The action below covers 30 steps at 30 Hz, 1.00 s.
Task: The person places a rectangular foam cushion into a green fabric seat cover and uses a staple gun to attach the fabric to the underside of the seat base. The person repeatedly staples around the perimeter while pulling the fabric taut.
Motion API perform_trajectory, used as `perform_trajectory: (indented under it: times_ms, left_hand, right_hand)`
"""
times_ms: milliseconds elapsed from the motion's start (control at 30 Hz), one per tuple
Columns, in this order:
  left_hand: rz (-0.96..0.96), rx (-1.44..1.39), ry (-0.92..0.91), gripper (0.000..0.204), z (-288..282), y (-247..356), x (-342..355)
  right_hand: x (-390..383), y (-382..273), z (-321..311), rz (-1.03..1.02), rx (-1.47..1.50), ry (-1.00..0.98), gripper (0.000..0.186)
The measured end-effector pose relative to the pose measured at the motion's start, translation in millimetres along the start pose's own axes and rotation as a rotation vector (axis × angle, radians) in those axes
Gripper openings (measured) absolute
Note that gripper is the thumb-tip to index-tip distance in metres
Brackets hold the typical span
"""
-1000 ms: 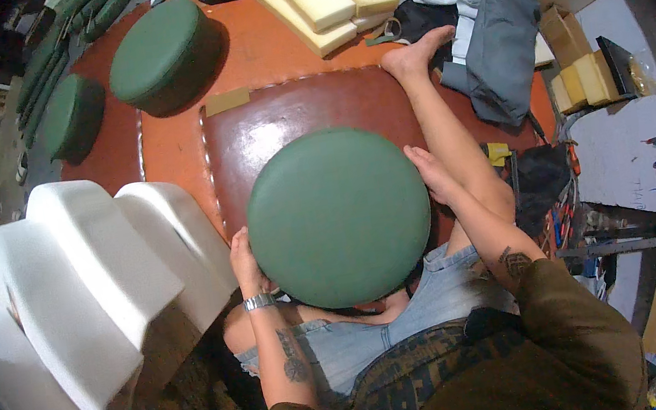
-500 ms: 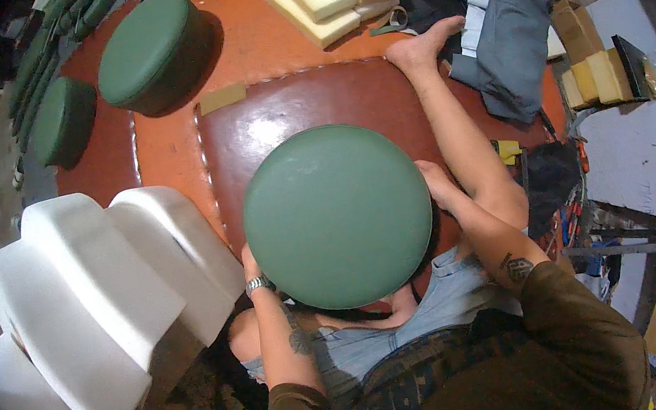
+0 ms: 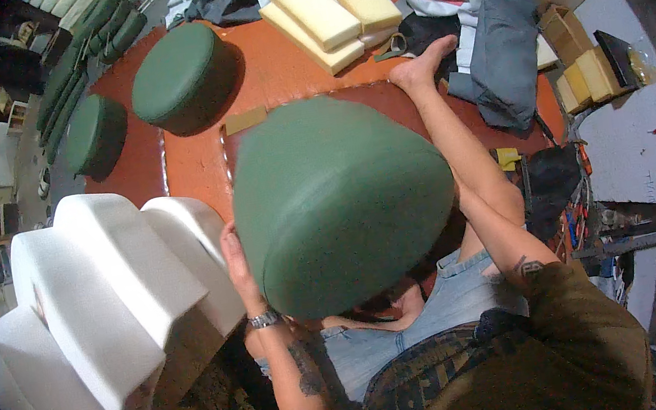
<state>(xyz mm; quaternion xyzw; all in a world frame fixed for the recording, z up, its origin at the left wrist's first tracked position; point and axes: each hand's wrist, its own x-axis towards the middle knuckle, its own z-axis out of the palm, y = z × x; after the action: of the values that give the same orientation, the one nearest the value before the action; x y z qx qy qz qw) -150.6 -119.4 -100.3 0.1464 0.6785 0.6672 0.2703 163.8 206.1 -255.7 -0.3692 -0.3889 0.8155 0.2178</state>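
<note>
where the person's lap fills the lower middle of the view, a round green cushion (image 3: 340,203) is tipped up on edge above the denim-covered legs, its padded top facing left and up, its side band turned toward the camera. the left hand (image 3: 234,256) presses flat against the cushion's left rim, fingers spread along the edge and gripping it, a metal watch (image 3: 264,320) on the wrist just below. the right hand is hidden behind the cushion's right side; only the forearm (image 3: 510,246) shows, so whether it clasps the cushion cannot be told. a bare foot (image 3: 422,66) is stretched out beyond the cushion, resting at the far edge of a brown leather panel (image 3: 380,101) that lies on the orange work surface (image 3: 196,160). to the left, just beside the left hand, stand white foam blocks (image 3: 106,295) with stepped shapes. farther out on the orange surface sit two more round green cushions, a larger one (image 3: 180,75) and a smaller one (image 3: 96,135) to its left, well apart from the tilted one. at the far side lie pale yellow foam slabs (image 3: 325,8) stacked together, with grey and white fabric (image 3: 496,55) heaped to their right. small yellow foam pieces (image 3: 587,76) rest at the right edge.
</note>
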Motion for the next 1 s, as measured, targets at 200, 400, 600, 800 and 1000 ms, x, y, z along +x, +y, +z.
perform_trajectory:
  times_ms: [200,400,600,800,1000]
  left_hand:
    - [0.327,0.126,0.012,0.040,3.6,97.0,-27.4]
    - [0.539,-0.032,0.047,0.050,-3.5,144.2,-71.4]
    - [1.049,0.133,-0.043,0.057,-3.4,158.0,-102.6]
    - [0.491,0.034,0.108,0.028,12.9,118.2,-126.4]
    - [0.144,0.265,0.185,0.025,21.5,93.9,-117.8]
  right_hand:
    - [7.7,-93.6,76.6,-0.145,-0.608,0.204,0.044]
    - [-33.8,-133.5,121.3,-0.563,-1.487,0.146,0.047]
    - [-15.9,-193.1,139.2,-0.681,-1.770,0.115,0.050]
    - [-17.3,-223.8,40.1,-0.387,-1.533,0.137,0.052]
    - [-113.6,-147.3,-60.2,-0.338,-1.578,0.451,0.045]
